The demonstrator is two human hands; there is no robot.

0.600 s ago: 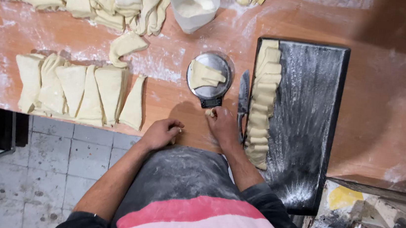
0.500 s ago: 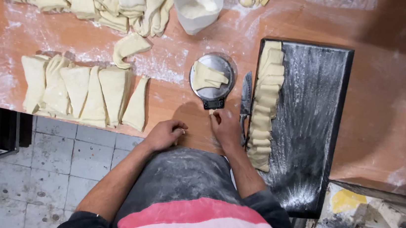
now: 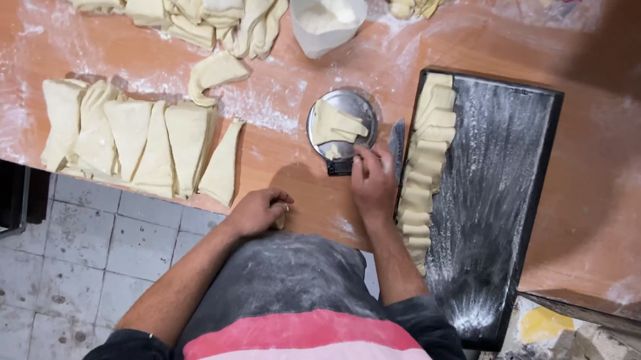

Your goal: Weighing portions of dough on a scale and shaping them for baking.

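Overhead view, person at a floured orange-brown wooden table point(image 3: 632, 202).

Right hand point(image 3: 371, 183): rests at the near edge of a small round metal scale pan point(image 3: 342, 119) on a dark base. Fingers are drawn together at the rim, touching the pan or its base; whether they pinch anything I cannot tell. On the pan lies a pale folded piece of dough point(image 3: 335, 125).

Left hand point(image 3: 259, 212): at the table's near edge, fingers curled in around a small pale scrap, likely dough.

A knife with a grey blade point(image 3: 396, 144) lies just beside the right hand, between the pan and a long black floured baking tray point(image 3: 498, 205). A column of rolled dough pieces point(image 3: 425, 163) fills the tray's left side.

A row of triangular dough sheets point(image 3: 140, 143) lies to the left; a white tub of flour point(image 3: 325, 14) stands further back.

Risks, as judged:
- The hand nudges the pan and the dough slides off.
- The wrist brushes the knife blade, so close beside it.
- The scrap at the table edge drops to the tiled floor point(image 3: 78, 258).
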